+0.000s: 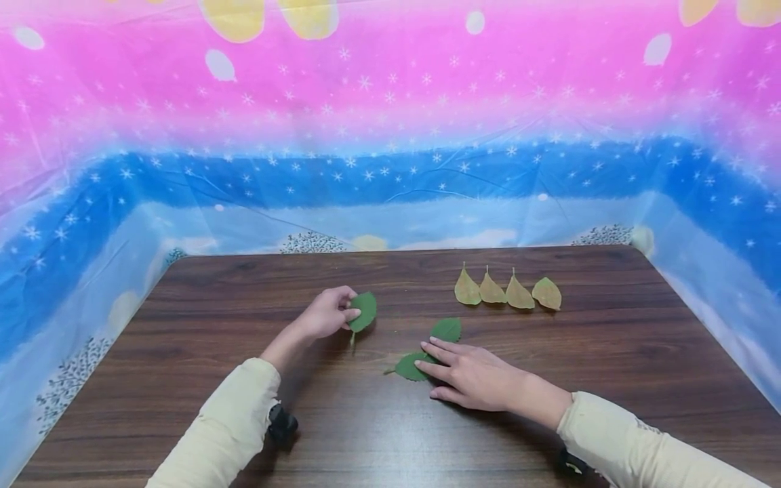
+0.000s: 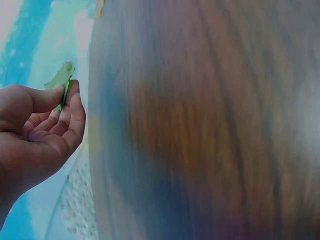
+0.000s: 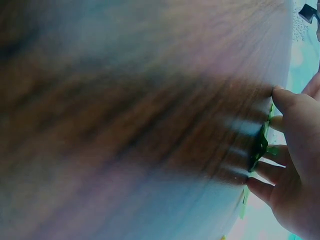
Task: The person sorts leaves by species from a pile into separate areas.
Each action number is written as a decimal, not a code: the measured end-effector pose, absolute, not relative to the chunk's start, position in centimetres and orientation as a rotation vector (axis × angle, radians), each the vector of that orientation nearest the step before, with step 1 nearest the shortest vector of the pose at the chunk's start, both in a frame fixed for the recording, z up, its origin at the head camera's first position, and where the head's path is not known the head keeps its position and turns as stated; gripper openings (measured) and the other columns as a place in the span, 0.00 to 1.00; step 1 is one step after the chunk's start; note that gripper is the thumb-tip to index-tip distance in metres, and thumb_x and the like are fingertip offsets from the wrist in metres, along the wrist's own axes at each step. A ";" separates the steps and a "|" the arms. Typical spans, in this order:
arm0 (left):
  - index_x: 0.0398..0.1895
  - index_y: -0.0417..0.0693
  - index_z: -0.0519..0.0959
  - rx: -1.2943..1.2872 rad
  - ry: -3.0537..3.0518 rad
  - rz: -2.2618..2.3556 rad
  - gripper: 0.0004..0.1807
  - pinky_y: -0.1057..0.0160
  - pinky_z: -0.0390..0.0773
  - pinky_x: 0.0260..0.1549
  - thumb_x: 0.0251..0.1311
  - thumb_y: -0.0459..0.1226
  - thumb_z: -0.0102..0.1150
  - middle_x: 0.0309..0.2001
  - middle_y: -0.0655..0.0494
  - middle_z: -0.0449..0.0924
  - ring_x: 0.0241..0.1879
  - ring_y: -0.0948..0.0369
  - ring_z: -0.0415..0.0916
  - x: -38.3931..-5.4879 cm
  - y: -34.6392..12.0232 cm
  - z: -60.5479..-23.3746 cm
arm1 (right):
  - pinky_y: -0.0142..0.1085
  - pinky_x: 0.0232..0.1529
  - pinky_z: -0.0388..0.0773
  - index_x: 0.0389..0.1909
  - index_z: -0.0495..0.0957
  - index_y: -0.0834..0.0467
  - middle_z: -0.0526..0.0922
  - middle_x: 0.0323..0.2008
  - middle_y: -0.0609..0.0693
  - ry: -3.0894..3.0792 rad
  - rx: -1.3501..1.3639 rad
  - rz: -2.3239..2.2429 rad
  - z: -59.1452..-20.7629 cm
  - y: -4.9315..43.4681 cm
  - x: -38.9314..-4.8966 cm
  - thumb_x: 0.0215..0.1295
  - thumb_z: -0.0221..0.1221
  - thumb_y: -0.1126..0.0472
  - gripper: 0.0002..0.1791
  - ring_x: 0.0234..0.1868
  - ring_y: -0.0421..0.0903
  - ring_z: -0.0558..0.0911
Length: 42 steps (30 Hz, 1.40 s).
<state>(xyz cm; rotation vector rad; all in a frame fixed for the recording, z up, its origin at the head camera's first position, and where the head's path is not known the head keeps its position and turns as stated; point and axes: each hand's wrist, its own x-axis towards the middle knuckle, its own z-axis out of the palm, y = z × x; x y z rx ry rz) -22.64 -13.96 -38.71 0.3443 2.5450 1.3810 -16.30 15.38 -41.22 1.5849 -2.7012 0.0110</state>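
Between thumb and fingers my left hand (image 1: 326, 313) pinches a green leaf (image 1: 364, 312), its stem pointing down toward me. The left wrist view shows that leaf (image 2: 61, 79) nearly edge-on above the fingertips. My right hand (image 1: 472, 374) lies palm down with fingers stretched out, the fingertips over a second green leaf (image 1: 410, 367) whose stem points left. A third green leaf (image 1: 447, 329) lies just beyond those fingers, partly covered by them. In the right wrist view, a curled green leaf (image 3: 259, 145) shows by the fingers of the right hand (image 3: 295, 160).
Several yellowish-brown leaves (image 1: 519, 293) lie in a row at the back right of the dark wooden table (image 1: 232, 291); the rightmost is turned the other way, stem toward me. A pink and blue snowflake-patterned cloth (image 1: 390, 176) hangs behind and along the sides.
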 end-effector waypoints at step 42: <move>0.52 0.22 0.70 -0.037 2.790 1.065 0.18 0.59 0.73 0.34 0.66 0.30 0.54 0.42 0.37 0.74 0.40 0.49 0.71 -23.9 -27.1 -39.3 | 0.45 0.64 0.64 0.69 0.68 0.55 0.63 0.69 0.60 -2.741 1.575 0.016 -41.3 15.4 -16.4 0.74 0.49 0.44 0.29 0.70 0.54 0.61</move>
